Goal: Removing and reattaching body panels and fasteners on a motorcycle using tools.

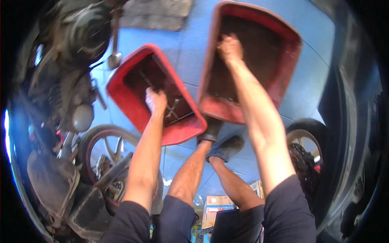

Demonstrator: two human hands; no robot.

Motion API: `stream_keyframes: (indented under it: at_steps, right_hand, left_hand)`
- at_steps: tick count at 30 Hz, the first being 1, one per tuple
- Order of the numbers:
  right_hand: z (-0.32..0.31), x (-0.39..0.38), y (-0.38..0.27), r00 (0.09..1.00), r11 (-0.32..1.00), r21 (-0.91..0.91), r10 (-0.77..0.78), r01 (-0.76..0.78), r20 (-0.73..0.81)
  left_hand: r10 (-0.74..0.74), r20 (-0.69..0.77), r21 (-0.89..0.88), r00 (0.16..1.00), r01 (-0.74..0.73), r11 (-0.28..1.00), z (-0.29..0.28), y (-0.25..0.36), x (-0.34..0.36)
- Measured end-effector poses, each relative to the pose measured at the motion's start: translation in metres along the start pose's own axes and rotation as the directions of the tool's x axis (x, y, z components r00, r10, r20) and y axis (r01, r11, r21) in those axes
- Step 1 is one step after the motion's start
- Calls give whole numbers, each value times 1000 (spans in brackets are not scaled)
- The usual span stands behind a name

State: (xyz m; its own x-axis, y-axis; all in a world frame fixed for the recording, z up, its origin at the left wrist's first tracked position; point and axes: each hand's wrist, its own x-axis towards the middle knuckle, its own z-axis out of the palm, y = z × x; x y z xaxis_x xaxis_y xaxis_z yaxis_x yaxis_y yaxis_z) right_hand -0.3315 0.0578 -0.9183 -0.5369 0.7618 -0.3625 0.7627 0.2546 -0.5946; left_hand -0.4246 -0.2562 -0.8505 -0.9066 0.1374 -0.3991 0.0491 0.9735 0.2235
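Blue tiled floor (316, 48) under everything. Dark motorbike (87, 34) fills the left side, engine toward the top; dark bodywork (344, 85) takes up the right side. Big red tub (221, 108) at upper centre-right, on the floor, dirty dark bottom. Smaller red tub (178, 131) just left of it and a bit nearer the person, turned at an angle, its lower right corner close to the big one; can't tell if they touch. Spoked wheel (118, 149) at lower left, another wheel (318, 129) at lower right. Grey mat (156, 14) on the floor at the top edge. Person's bare legs (190, 178) at lower centre, dark shoes (229, 148) near the tubs. Cardboard box (216, 202) low, between the legs.

Right hand (231, 48) reaches inside the big tub, near its left wall; fingers bent, blurred, can't tell if they grip anything. Left hand (156, 100) is inside the smaller tub, fingers pointing down, partly hidden; can't tell whether closed on something. Metal tools (173, 106) lie crossed in the smaller tub, just right of the left hand; thin rod (144, 77) just beyond it. Small shiny bits (229, 98) at the big tub's near end, too blurred to name.
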Motion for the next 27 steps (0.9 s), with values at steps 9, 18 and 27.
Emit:
stream_keyframes:
  at_steps: [9, 18, 27]
  right_hand:
    - [-2, -31, -9, 972, 990, -80, -129, 115, -196]
    - [-59, -183, -9, 948, 948, 317, 122, -24, -293]
    - [-81, -285, -23, 970, 852, 490, 239, -186, -47]
  left_hand:
    - [63, 38, -116, 997, -58, 992, 11, 17, 50]
    - [92, 340, 105, 936, -135, 985, 20, 5, 13]
    - [-249, 243, -64, 937, 272, 960, 69, -11, -43]
